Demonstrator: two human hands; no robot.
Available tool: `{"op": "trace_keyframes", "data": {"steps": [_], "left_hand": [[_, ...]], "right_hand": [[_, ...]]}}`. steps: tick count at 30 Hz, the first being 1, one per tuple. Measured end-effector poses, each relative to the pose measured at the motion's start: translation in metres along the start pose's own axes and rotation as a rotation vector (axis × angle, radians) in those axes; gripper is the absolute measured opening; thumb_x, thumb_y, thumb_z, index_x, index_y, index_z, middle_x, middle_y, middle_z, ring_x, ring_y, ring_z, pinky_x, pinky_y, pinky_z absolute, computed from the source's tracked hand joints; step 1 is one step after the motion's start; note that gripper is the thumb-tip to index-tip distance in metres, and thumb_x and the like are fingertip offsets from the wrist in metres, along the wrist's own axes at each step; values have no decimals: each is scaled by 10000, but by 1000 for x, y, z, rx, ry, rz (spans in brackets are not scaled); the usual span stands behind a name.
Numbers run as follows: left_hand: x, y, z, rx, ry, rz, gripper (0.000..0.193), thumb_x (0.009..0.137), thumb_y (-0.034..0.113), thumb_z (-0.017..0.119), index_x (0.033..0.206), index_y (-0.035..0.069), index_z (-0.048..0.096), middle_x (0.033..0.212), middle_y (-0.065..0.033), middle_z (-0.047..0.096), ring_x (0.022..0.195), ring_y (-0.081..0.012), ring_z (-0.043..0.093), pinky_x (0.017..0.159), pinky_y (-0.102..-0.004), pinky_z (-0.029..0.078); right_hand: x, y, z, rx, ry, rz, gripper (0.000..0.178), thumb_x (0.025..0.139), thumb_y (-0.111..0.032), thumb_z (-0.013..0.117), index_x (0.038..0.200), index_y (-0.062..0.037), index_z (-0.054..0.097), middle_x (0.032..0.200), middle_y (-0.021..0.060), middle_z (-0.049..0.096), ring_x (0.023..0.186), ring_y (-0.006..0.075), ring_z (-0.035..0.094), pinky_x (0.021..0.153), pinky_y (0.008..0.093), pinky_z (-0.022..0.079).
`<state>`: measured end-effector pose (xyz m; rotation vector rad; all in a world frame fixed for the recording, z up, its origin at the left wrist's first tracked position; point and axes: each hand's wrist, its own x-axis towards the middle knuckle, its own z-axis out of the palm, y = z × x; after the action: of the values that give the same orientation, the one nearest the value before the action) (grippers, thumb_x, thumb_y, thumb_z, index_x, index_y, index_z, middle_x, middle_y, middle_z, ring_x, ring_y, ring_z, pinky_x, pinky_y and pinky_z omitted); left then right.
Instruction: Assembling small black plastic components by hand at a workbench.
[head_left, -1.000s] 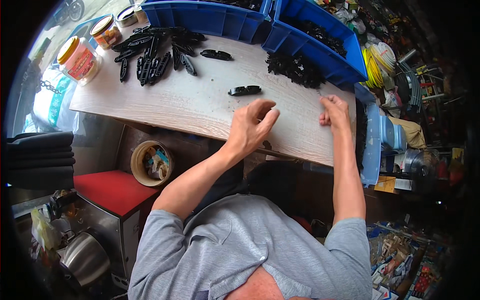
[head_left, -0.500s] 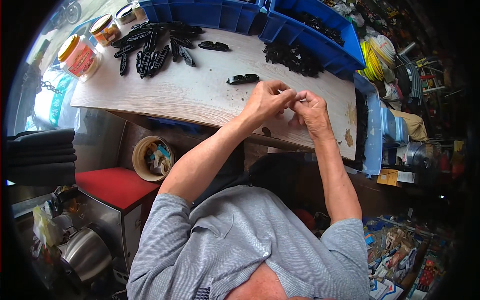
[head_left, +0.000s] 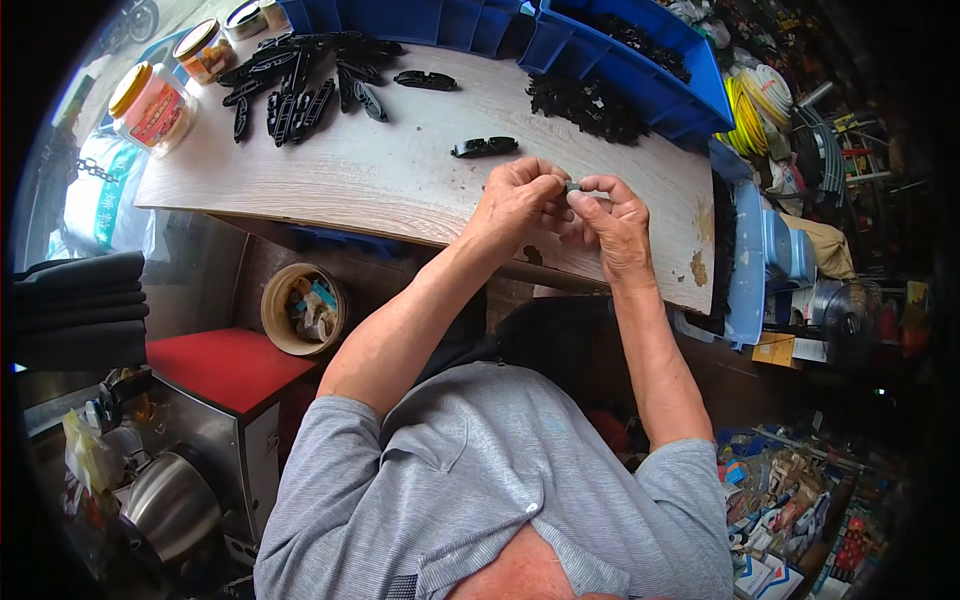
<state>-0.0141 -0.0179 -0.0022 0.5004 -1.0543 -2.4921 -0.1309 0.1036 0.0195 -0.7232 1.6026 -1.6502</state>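
Observation:
My left hand (head_left: pixel 518 203) and my right hand (head_left: pixel 617 226) meet over the table's near edge, fingertips pinched together. Between them shows a small dark piece (head_left: pixel 572 187), mostly covered by the fingers; its exact kind is too small to make out. Just beyond my left hand lies a black curved plastic part (head_left: pixel 485 148), with a similar black part (head_left: pixel 426 80) farther back. A heap of long black slotted parts (head_left: pixel 297 88) covers the far left of the table. To the right, in front of a bin, is a pile of small black pieces (head_left: pixel 590 108).
Blue bins (head_left: pixel 690 125) line the back of the wooden table (head_left: pixel 330 185). Lidded jars (head_left: pixel 150 112) stand at its left end. Below the table edge are a bucket of scraps (head_left: pixel 275 325) and a red-topped cabinet (head_left: pixel 225 368). A light blue crate (head_left: pixel 745 290) adjoins the right edge.
My hands have shifted slightly left, and my right fingers have turned and spread a little. The small dark piece between the fingertips now shows. The parts on the table lie as before.

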Motion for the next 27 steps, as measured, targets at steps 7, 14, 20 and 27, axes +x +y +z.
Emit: {"op": "trace_keyframes", "data": {"steps": [7, 14, 20, 27], "left_hand": [[-11, 4, -7, 615, 124, 266, 264, 941, 200, 633, 1102, -8, 618, 776, -106, 691, 634, -173, 668, 542, -284, 510], [-5, 30, -29, 1696, 472, 517, 324, 863, 365, 707, 1040, 99, 654, 923, -139, 677, 894, -332, 652, 759, -420, 524], [-14, 20, -33, 1744, 339, 661, 274, 805, 197, 723, 1050, 119, 629, 964, -84, 630, 899, -300, 591, 750, -418, 510], [-13, 16, -45, 1732, 379, 869, 230, 749, 116, 699, 948, 69, 594, 949, -119, 610, 936, -342, 576, 731, -430, 530]], "right_hand": [[1, 10, -3, 137, 46, -32, 156, 847, -110, 744, 956, -54, 646, 547, 4, 555, 429, 106, 522, 490, 266, 506], [2, 10, -3, 120, 43, -52, 132, 879, -130, 702, 970, -68, 630, 504, 21, 489, 443, 174, 555, 522, 353, 554], [0, 5, 5, 184, 84, -30, 154, 848, -153, 727, 933, -62, 637, 493, 8, 500, 447, 151, 578, 522, 329, 554], [0, 5, 6, 232, 101, -19, 130, 852, -149, 716, 936, -75, 650, 513, 10, 513, 487, 156, 596, 546, 351, 579]]}}
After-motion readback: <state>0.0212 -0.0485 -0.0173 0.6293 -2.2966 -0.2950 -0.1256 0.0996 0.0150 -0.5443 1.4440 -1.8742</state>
